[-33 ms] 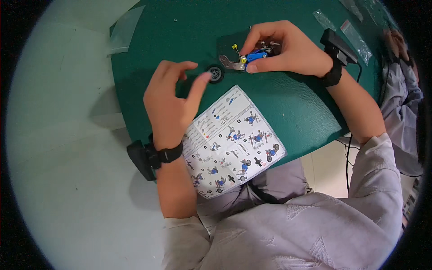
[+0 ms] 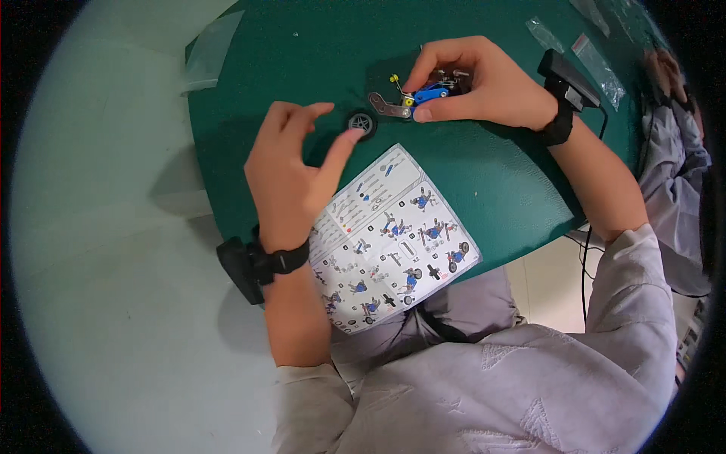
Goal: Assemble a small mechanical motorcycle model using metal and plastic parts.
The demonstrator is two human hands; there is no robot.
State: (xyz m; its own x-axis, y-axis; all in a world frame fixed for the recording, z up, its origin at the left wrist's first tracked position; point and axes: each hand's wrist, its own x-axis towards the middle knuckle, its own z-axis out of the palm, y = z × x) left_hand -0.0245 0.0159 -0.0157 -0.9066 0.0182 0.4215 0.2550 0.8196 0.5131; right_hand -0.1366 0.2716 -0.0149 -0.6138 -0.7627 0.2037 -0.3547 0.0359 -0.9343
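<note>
A partly assembled model motorcycle (image 2: 432,95) of blue parts, grey metal strips and small yellow pieces is gripped between the thumb and fingers of my right hand (image 2: 495,87). A bent grey strip with holes (image 2: 389,107) sticks out of its left side. Just left of it, a black wheel with a grey spoked hub (image 2: 362,122) is at the thumb tip of my left hand (image 2: 291,163). That hand's fingers are spread, with nothing between them. The thumb overlaps the wheel's lower edge; whether it touches, I cannot tell.
A printed instruction sheet (image 2: 401,227) with picture steps lies at the near table edge. Small clear plastic bags (image 2: 599,68) rest on the green table (image 2: 514,181) at the far right, another clear bag (image 2: 214,53) at the far left. Another person's hand (image 2: 665,72) shows at the right rim.
My left hand has shifted very slightly to the right, and its thumb tip sits a little lower on the wheel. My right hand and the model are nearly unmoved.
</note>
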